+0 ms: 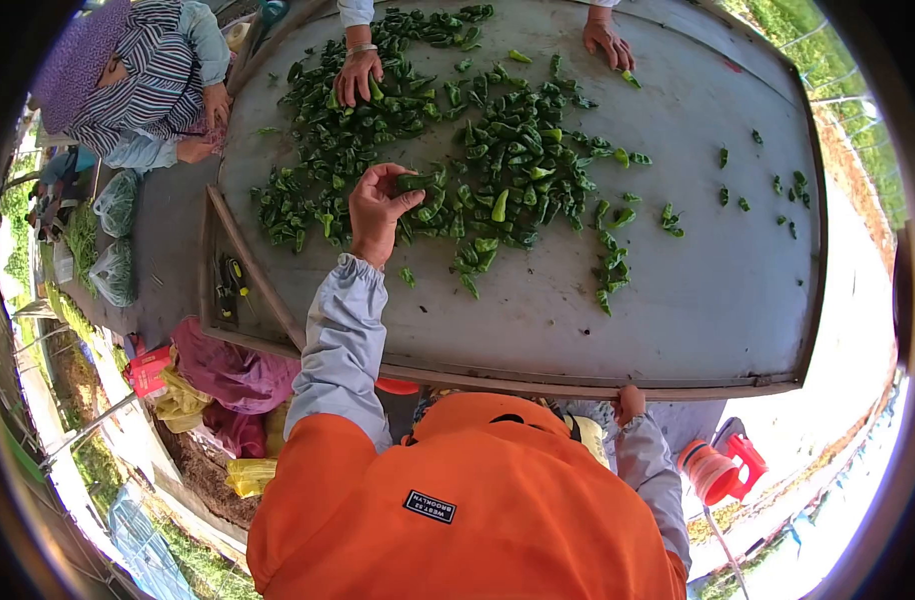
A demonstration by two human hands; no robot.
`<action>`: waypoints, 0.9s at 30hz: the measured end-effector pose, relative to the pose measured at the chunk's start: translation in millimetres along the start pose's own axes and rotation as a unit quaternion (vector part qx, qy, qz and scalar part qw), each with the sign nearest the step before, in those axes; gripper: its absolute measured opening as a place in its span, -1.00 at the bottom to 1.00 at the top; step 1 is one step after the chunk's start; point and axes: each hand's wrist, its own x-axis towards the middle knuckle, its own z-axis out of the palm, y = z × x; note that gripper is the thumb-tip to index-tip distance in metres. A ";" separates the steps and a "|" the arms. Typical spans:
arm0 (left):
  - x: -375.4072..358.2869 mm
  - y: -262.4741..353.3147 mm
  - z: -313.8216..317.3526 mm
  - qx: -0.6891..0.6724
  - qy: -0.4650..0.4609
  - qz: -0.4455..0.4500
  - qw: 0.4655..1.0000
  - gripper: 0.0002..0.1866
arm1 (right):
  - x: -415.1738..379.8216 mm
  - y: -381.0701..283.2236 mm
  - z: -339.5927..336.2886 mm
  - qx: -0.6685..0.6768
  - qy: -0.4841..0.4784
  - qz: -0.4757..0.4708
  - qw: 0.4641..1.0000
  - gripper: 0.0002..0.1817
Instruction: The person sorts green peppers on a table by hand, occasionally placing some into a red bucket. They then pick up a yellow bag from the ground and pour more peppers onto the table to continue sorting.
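Nearest the camera, an orange vest (478,500) is seen, worn over pale grey sleeves. The right hand (631,404) is laid on the near rim of the worktop (678,300), its fingers curled over the edge with nothing else in them. Just below that rim, an orange and red tool (718,468) is seen beside the body.

The left hand (378,210) is stretched out over the worktop, and a single green pepper (416,182) is pinched between its thumb and fingertips, just above the near edge of the pile. The pile of green peppers (478,150) is spread loosely across the middle and far-left part of the tray-like worktop, which is bounded by a low raised rim; a few scattered peppers (788,190) lie well apart to the right.

Off the left edge of the worktop, two clear plastic bags (116,240) filled with green produce are seen on the ground, near red and yellow bags (198,390).

At the far side, another person's hand (358,75) rests in the pile, and a second one (608,42) lies flat near a lone pepper. A further person in a striped shirt (163,80) is seated at the far left.
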 end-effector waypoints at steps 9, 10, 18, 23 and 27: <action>-75.4 24.2 -10.6 -0.274 0.037 -0.080 0.958 -0.62 | 97.2 37.9 -25.5 -0.400 -0.075 -0.314 0.858 -0.96; -84.8 26.4 -10.7 -0.292 0.069 -0.102 0.948 -0.60 | 103.5 38.1 -26.0 -0.374 -0.088 -0.295 0.875 -0.95; -134.3 59.9 -10.1 -0.235 0.080 0.053 0.967 -0.68 | 107.8 23.9 -24.9 -0.284 -0.128 -0.239 0.920 -0.85; -170.7 98.1 -0.1 -0.112 0.104 0.122 0.981 -0.63 | 78.7 19.5 -16.3 -0.431 0.015 -0.392 0.813 -0.86; -200.9 111.3 8.2 -0.066 0.092 0.168 0.979 -0.57 | 54.1 8.4 -11.8 -0.226 -0.060 -0.253 0.939 -0.85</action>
